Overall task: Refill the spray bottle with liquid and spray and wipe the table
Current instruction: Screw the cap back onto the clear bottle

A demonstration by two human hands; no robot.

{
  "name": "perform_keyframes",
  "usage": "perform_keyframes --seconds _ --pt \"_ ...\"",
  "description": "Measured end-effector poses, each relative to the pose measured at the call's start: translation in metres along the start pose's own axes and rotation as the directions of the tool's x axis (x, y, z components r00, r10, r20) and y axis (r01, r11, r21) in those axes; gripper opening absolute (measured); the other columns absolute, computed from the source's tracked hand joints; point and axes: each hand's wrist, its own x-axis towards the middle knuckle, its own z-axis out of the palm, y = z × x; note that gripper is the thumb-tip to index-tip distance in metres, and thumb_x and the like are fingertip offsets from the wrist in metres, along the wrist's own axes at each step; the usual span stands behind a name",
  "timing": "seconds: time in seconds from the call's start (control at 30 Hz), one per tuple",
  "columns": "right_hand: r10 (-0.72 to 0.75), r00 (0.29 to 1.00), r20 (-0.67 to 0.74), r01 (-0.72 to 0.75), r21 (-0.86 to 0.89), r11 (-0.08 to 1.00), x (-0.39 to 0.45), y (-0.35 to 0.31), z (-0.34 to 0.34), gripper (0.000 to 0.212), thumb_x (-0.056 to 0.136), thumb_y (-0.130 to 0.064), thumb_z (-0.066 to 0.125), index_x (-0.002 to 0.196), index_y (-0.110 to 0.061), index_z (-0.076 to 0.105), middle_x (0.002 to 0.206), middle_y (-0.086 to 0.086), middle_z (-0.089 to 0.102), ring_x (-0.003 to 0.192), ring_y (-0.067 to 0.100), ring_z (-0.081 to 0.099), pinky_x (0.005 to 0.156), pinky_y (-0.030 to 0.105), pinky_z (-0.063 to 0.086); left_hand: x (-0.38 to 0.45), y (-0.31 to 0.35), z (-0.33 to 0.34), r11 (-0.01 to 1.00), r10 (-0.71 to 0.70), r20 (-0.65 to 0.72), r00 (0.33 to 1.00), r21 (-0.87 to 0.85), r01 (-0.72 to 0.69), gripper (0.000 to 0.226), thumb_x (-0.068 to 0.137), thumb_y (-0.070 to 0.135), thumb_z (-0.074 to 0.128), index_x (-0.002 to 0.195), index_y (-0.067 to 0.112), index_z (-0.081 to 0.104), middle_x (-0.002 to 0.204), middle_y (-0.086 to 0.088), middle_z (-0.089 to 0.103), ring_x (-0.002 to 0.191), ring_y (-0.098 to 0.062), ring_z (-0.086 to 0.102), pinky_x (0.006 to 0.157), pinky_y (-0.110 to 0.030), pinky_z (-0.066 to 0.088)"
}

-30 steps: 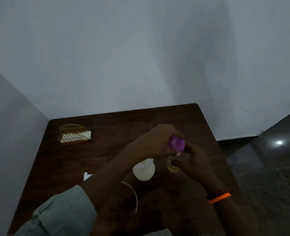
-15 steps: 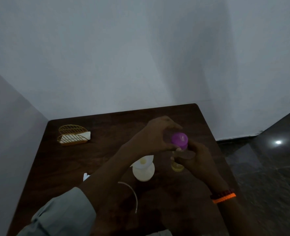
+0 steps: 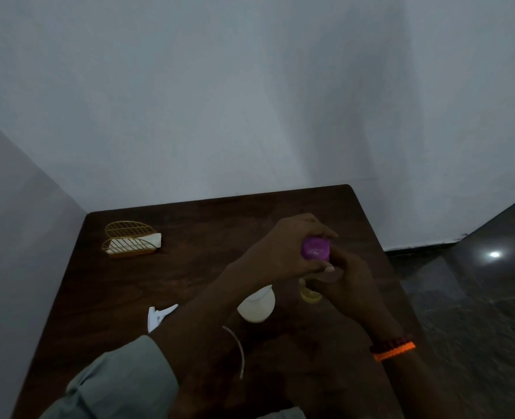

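Above the dark wooden table (image 3: 207, 276) my right hand (image 3: 351, 285) grips a clear bottle (image 3: 310, 294) with yellowish liquid in its bottom; most of its body is hidden by my fingers. My left hand (image 3: 283, 252) grips the bottle's purple cap (image 3: 315, 249) from above. A white spray bottle body (image 3: 257, 306) stands open-topped on the table just left of it. The white spray head (image 3: 159, 316) lies on the table at the left, and its thin tube (image 3: 238, 349) curves past my left forearm.
A gold wire napkin holder (image 3: 129, 240) with white napkins stands at the table's far left corner. White walls close in behind and to the left. The table's right edge drops to a dark tiled floor (image 3: 476, 297).
My hands and the capped bottle shifted slightly right and up. My left fingers have closed round the purple cap again after loosening half a second ago.
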Motion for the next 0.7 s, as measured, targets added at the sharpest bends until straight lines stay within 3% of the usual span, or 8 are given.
perform_keyframes --seconds 0.1,0.17,0.23,0.33,0.47,0.7 --pt "0.031 1.000 -0.007 -0.031 0.014 0.999 0.001 0.000 -0.002 0.058 0.064 -0.056 0.078 0.115 -0.031 0.065 0.105 -0.013 0.071 0.099 0.003 0.066 0.088 0.044 0.056 -0.002 -0.004 -0.006 1.000 -0.006 -0.051 0.999 -0.016 0.005 0.061 0.070 0.032 0.088 0.125 0.018 0.065 0.119 0.004 0.062 0.104 -0.003 0.059 0.085 -0.007 0.044" --pt "0.042 0.999 -0.015 -0.042 0.019 0.999 0.001 -0.002 -0.006 0.057 0.066 -0.049 0.081 0.117 -0.028 0.065 0.107 -0.011 0.070 0.102 0.002 0.065 0.092 0.044 0.054 -0.005 -0.009 -0.012 0.999 -0.014 -0.070 0.997 -0.044 0.011 0.062 0.069 0.030 0.089 0.125 0.017 0.065 0.117 0.004 0.063 0.101 -0.001 0.059 0.083 -0.006 0.045" --pt "0.055 0.998 -0.012 -0.055 0.002 0.999 0.002 -0.003 -0.008 0.057 0.067 -0.037 0.085 0.120 -0.026 0.064 0.112 -0.011 0.069 0.107 0.003 0.063 0.098 0.045 0.051 -0.007 -0.012 -0.017 0.996 -0.042 -0.074 0.996 -0.075 0.037 0.060 0.070 0.027 0.088 0.124 0.016 0.065 0.115 0.004 0.066 0.098 -0.002 0.062 0.083 -0.012 0.051" --pt "0.056 0.998 0.000 -0.056 -0.016 0.998 0.003 -0.004 -0.010 0.060 0.067 -0.033 0.086 0.121 -0.025 0.063 0.117 -0.010 0.068 0.112 0.004 0.061 0.101 0.046 0.049 -0.009 -0.012 -0.019 0.986 -0.070 -0.039 0.997 -0.152 0.064 0.059 0.071 0.025 0.088 0.125 0.016 0.065 0.114 0.005 0.069 0.099 -0.002 0.064 0.085 -0.017 0.054" --pt "0.040 0.999 0.019 -0.040 -0.008 0.999 0.003 -0.008 -0.006 0.052 0.067 -0.039 0.082 0.116 -0.031 0.064 0.109 -0.016 0.069 0.106 -0.004 0.061 0.097 0.042 0.052 -0.007 -0.005 -0.014 0.984 -0.075 -0.026 0.997 -0.162 0.069 0.066 0.069 0.036 0.088 0.128 0.021 0.063 0.122 0.008 0.066 0.106 0.000 0.061 0.089 -0.014 0.051" --pt "0.028 0.999 0.020 -0.028 0.031 0.999 0.003 -0.010 -0.003 0.048 0.067 -0.051 0.077 0.110 -0.031 0.066 0.103 -0.013 0.071 0.097 0.002 0.067 0.086 0.043 0.057 -0.003 -0.004 -0.008 0.983 -0.087 -0.041 0.995 -0.168 0.079 0.062 0.071 0.033 0.087 0.127 0.020 0.064 0.122 0.006 0.066 0.108 -0.003 0.062 0.092 -0.024 0.055"
